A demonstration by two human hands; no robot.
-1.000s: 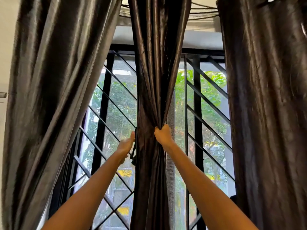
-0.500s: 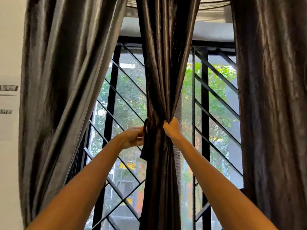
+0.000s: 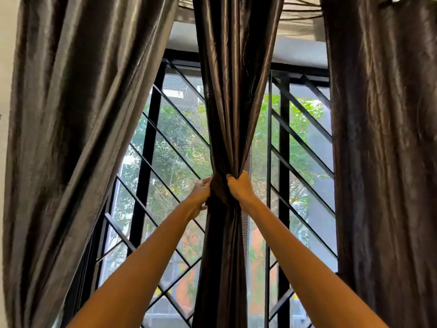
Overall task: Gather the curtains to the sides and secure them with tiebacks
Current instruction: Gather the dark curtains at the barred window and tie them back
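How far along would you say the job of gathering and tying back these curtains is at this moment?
Done: the middle curtain is bunched into a narrow column. In hand: the right hand grips the gathered waist, while the left hand holds a dark band against it, seemingly the tieback; no finished fastening shows. Left: the left curtain and the right curtain hang loose, with no tieback visible.

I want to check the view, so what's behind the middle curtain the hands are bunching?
Behind the middle curtain stand a black window grille and green trees. The strip directly behind the cloth is hidden.
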